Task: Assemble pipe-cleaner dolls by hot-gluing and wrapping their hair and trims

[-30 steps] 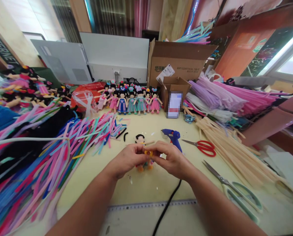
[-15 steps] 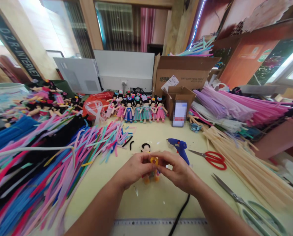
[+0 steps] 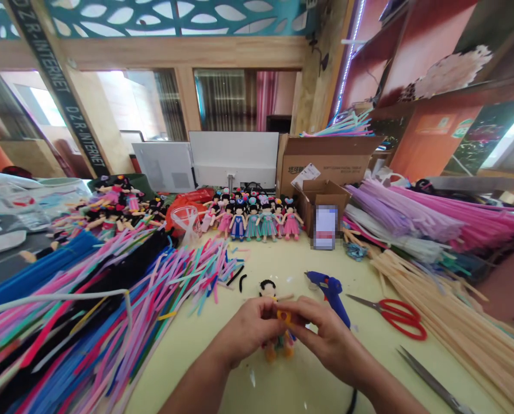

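Doll (image 3: pixel 268 289) is being gripped by left hand (image 3: pixel 250 332) while orange loop (image 3: pixel 284 316) is being pinched in right hand (image 3: pixel 326 340) fingertips, so the loop is probably being risked: crushed or slipped under extra squeeze.

The view has tilted up, so the left hand (image 3: pixel 246 334), right hand (image 3: pixel 328 339) and doll (image 3: pixel 267 288) sit lower; the near ruler has seemingly left view.

A black-haired doll (image 3: pixel 269 289) with orange feet, blue glue gun (image 3: pixel 331 289), red-handled scissors (image 3: pixel 397 315), yellow table (image 3: pixel 283 261).

Daylight through wooden window frames (image 3: pixel 181 98); shelves (image 3: pixel 429 99) right; pink curtain (image 3: pixel 265 95) behind.
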Available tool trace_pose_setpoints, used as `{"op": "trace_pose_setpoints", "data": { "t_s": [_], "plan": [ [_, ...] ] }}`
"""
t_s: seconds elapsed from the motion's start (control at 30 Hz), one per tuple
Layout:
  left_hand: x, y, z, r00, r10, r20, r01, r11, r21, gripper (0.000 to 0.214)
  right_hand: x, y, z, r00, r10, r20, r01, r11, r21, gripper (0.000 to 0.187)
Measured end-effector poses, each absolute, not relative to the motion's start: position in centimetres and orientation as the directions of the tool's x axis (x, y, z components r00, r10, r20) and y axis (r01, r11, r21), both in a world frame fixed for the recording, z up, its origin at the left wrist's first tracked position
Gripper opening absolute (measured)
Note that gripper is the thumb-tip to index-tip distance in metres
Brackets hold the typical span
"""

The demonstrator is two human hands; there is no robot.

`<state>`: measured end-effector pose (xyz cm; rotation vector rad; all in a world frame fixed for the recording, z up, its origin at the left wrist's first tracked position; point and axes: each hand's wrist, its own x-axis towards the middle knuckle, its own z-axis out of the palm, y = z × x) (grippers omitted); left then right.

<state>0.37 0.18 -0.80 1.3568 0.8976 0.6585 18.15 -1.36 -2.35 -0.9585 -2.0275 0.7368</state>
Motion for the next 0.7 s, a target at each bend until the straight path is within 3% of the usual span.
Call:
{"op": "trace_pose_setpoints", "data": {
  "t_s": [0.7],
  "plan": [
    [0.49,0.12,-0.93,0.523,0.838,-0.156,0.115,0.112,0.987,0.013,18.31,-1.32,-2.36,-0.449,0.800,0.399,0.390,0.577,-0.718,0.025]
  ]
}}
